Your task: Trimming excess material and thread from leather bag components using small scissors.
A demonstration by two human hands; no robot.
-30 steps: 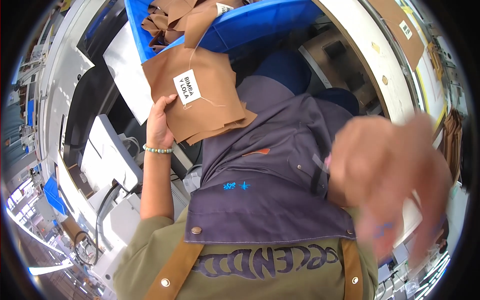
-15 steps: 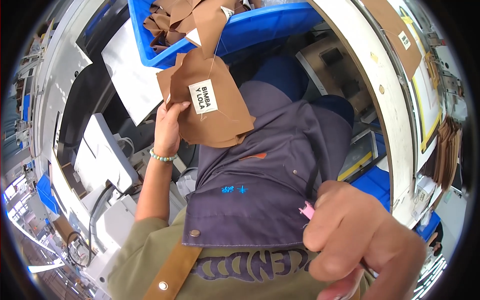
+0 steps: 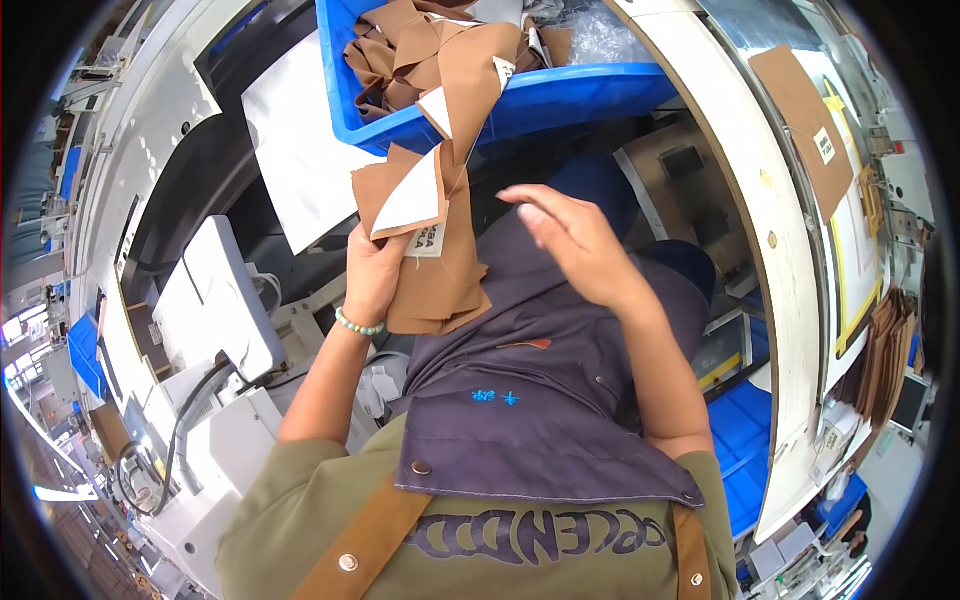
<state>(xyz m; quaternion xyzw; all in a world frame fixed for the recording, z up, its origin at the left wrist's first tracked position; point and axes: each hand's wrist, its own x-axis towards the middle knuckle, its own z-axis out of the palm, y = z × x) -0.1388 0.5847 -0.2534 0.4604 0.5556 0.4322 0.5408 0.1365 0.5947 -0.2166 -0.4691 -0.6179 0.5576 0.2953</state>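
Observation:
A stack of brown fabric pieces is held near its left edge by my left hand, thumb on top. A corner of it is turned over, showing a white patch that partly covers a sewn-on pale label. Just beyond, another brown piece hangs over the rim of a blue bin and meets the stack. My right hand hovers right of the stack, touching nothing I can see. Its index finger and thumb stretch out apart; its palm and other fingers are hidden. No pink tool shows.
More brown pieces and clear plastic fill the bin. On the right, a curved pale table edge runs past a labelled brown piece and hanging brown panels. A white machine housing stands at left.
My right hand has moved from close to the camera, where it held a small pink tool, out toward the stack. The stack's corner has turned over, showing white across the label.

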